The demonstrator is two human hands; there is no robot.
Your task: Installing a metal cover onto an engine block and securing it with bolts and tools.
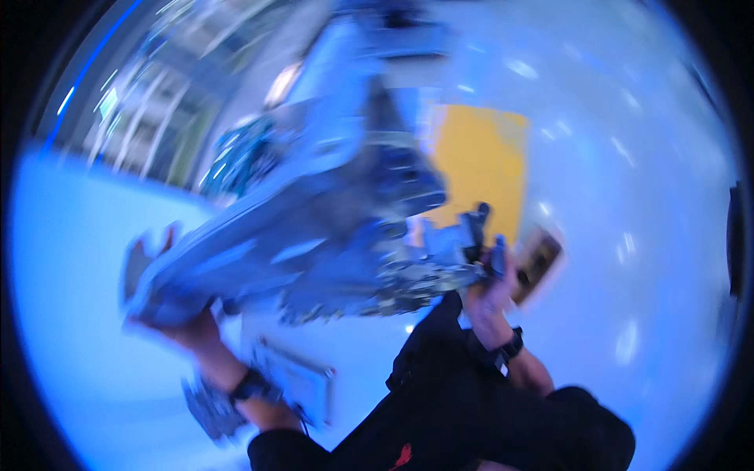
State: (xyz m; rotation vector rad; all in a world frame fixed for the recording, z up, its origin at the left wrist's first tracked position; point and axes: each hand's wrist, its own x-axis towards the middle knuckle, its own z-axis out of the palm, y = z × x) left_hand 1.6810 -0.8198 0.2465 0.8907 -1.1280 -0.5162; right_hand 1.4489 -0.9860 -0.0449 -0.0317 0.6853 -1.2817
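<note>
A large grey moulded part, long and tapering with a ribbed, uneven lower edge, is held up in front of me. Motion smears it, so its exact kind does not show. My left hand is closed around its left end, the fingers partly hidden behind it. At the other end, my right hand grips the part next to dark, knob-like pieces. A dark band circles each of my wrists.
A yellow panel lies beyond the part on the pale, shiny floor. Close to my right hand is a brown block-like object. Teal bundled material sits at the far left. A grey frame shows below the part.
</note>
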